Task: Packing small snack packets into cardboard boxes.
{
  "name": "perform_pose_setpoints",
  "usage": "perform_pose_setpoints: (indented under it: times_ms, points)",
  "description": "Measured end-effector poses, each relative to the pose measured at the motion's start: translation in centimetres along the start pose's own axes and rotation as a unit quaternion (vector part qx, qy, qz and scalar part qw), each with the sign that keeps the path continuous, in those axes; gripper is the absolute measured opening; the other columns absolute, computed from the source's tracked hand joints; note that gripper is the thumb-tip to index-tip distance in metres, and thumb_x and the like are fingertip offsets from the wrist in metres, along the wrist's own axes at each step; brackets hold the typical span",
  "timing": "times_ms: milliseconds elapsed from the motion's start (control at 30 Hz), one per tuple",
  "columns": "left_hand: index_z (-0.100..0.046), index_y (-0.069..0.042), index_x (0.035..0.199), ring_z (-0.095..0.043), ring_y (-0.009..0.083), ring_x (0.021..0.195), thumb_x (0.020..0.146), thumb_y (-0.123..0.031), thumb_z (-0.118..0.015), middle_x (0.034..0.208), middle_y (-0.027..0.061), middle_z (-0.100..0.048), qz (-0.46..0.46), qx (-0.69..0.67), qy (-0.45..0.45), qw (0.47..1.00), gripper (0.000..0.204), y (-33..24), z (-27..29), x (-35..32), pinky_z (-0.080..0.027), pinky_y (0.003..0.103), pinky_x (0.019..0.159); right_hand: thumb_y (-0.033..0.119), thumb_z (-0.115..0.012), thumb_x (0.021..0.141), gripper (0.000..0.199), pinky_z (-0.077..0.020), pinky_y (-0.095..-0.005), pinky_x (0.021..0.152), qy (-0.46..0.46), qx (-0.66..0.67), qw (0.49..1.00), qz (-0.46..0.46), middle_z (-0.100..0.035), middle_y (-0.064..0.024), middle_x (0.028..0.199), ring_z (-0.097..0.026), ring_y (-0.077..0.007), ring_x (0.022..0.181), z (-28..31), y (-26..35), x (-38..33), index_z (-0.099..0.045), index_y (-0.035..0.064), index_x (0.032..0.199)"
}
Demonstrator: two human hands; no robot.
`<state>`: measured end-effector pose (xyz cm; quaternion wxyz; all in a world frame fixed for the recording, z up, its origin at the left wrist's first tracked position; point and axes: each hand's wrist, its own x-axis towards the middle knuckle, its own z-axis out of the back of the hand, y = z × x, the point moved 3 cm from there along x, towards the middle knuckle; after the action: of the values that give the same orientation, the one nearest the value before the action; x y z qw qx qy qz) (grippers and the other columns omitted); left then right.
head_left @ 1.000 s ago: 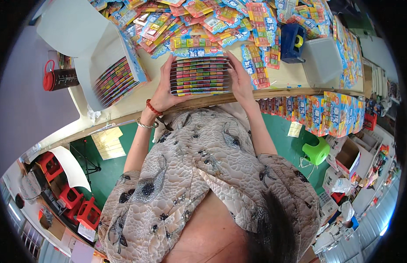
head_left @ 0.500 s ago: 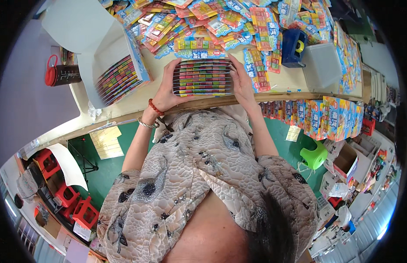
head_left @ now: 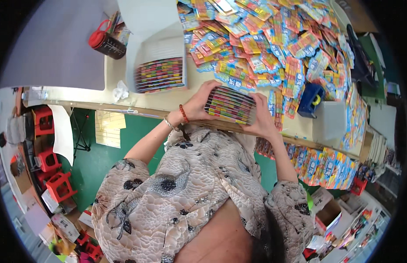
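Between my two hands, just above the table's front edge, is a stack of flat candy packs [head_left: 230, 105] with their colourful edges showing. My left hand [head_left: 200, 101] grips its left end, fingers behind and thumb at the near side. At the right end my right hand [head_left: 263, 116] is closed on the same stack. Left of my hands stands a white box [head_left: 184, 72] with its lid up, holding a row of similar packs [head_left: 159, 75]. Behind the stack spreads a large heap of loose candy packs [head_left: 251, 48].
A blue tape dispenser [head_left: 309, 101] and a translucent plastic bin [head_left: 329, 120] stand to the right. At the left are a dark bottle with a red lid [head_left: 108, 44] and crumpled tissue [head_left: 121, 91]. More packs [head_left: 317, 164] stand in a row below the table's right edge.
My view has turned to the left, so the table and white box sit further right. The stack, still in both hands, is now tilted, its right end nearer me.
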<state>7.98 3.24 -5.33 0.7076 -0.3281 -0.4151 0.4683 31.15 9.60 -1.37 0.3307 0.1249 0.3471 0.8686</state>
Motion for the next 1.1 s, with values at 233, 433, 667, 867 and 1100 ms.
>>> perform_pose_setpoints:
  times_ms: [233,433,667,867,1100]
  points:
    - [-0.038,-0.007,0.130,-0.043,0.0355,0.117,0.056,-0.020,-0.086,0.126,0.0196,-0.041,-0.100,0.164,-0.060,0.980,0.090,-8.9,9.5,0.3,-0.040,0.040,0.098,0.019,-0.085,0.049,0.103,-0.0344,-0.0441,0.104,-0.096,-0.023,0.979,0.180,-0.034,-0.0201,0.131,-0.036,-0.0370,0.125,2.4,6.5,4.6,-0.029,0.0062,0.134]
    - [-0.031,-0.005,0.134,-0.047,0.0247,0.115,0.054,-0.012,-0.089,0.127,0.0136,-0.041,-0.037,0.239,-0.141,0.960,0.099,-5.5,23.1,0.4,-0.040,0.035,0.099,0.021,-0.082,0.057,0.093,-0.0369,-0.0431,0.100,-0.101,-0.009,0.948,0.302,-0.040,-0.0208,0.128,-0.042,-0.0384,0.119,1.5,13.5,20.3,-0.031,0.0049,0.133]
    - [-0.028,-0.003,0.135,-0.046,0.0222,0.118,0.059,-0.017,-0.089,0.126,0.0125,-0.041,0.069,0.127,-0.101,0.984,0.098,2.0,24.3,0.7,-0.039,0.035,0.102,0.037,-0.081,0.058,0.098,-0.0323,-0.0492,0.103,0.002,-0.106,0.960,0.258,-0.042,-0.0219,0.126,-0.044,-0.0388,0.118,-2.4,10.1,25.8,-0.030,0.0024,0.134]
    - [-0.035,-0.004,0.130,-0.050,0.0341,0.110,0.056,-0.021,-0.086,0.116,0.0181,-0.050,0.024,0.302,-0.109,0.947,0.091,3.9,22.9,1.2,-0.042,0.039,0.096,0.050,-0.075,0.067,0.102,-0.0182,-0.0610,0.107,-0.086,-0.261,0.922,0.272,-0.034,-0.0201,0.139,-0.032,-0.0331,0.132,-3.5,12.3,23.7,-0.023,0.0079,0.144]
    - [-0.032,-0.001,0.134,-0.049,0.0371,0.114,0.056,-0.033,-0.086,0.123,0.0202,-0.048,0.075,0.367,-0.080,0.924,0.100,5.0,22.9,1.5,-0.040,0.042,0.099,0.030,-0.068,0.080,0.074,-0.0330,-0.0449,0.103,-0.120,-0.335,0.885,0.299,-0.036,-0.0171,0.138,-0.036,-0.0322,0.128,-6.5,12.6,25.7,-0.031,0.0156,0.143]
